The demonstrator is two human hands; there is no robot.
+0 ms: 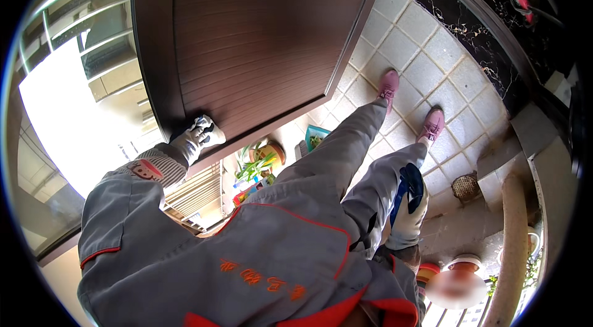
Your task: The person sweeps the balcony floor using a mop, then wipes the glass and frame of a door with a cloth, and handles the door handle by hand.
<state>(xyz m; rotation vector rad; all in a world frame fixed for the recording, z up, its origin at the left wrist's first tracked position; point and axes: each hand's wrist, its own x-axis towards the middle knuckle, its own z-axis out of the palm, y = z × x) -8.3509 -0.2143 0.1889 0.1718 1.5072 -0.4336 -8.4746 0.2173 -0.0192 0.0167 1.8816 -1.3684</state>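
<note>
My left hand (pixel 197 137), in a white and blue work glove, is at the lower left corner of a dark brown door (pixel 259 44). Its fingers are bent against the frame; whether they grip an edge or a handle cannot be told. Beside my thigh hangs my right hand (pixel 410 202), gloved alike, with nothing seen in it and its fingers loosely curled. The door stands upright before me, left of my legs. At its left, window glass (pixel 92 16) with rails outside shows bright light.
Grey floor tiles (pixel 424 70) lie under my pink shoes. A potted plant (pixel 268 155) and a teal dustpan (pixel 316 135) are beyond my left leg. A round floor drain or cap (pixel 465 187), a thick pipe (pixel 509 243) and flowerpots (pixel 463 263) are at right, black marble (pixel 495 63) above.
</note>
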